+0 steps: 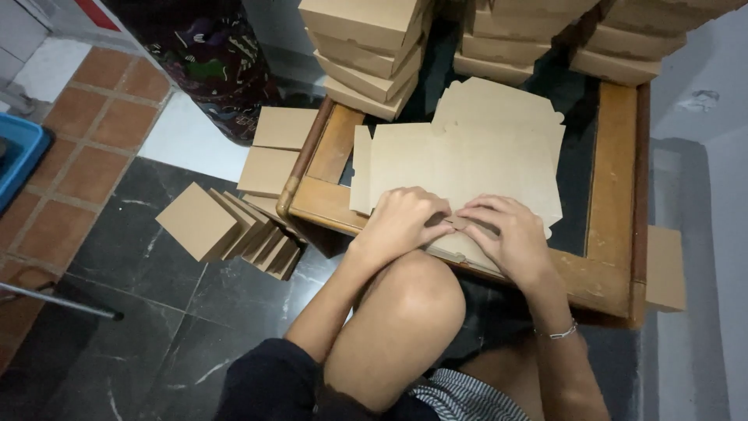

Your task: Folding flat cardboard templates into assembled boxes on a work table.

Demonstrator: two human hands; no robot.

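Two hands: I have both at the near edge of the flat cardboard sheet (467,168), which lies on the low wooden-framed table (615,156) in front of my raised knee (409,300).
Left hand (401,222): fingers curled in and pressed together, the tips pinching a narrow flap at the sheet's near edge.
Right hand (510,234): fingers slightly spread and laid flat, pressing the same edge down just beside the left fingertips; a thin bracelet (557,333) sits at the wrist.
Sheet: unfolded box blank, brown, on top of at least one more like it; its far part reaches toward the middle of the table.
Step in hand: I judge this to be the first crease, the near flap being bent up along its score line while the other hand holds the blank still.
Next move, as I read it: run the crease along the full edge with even pressure, keeping the blank from sliding on the one beneath.
Behind: stacks of folded brown boxes (366,47) stand at the far side of the table.
Floor, left: fanned pile of cardboard pieces (226,230) on the dark tiles (148,312), with two more flat pieces (273,148) near the table corner.
Far left: a blue tub's rim (19,152).
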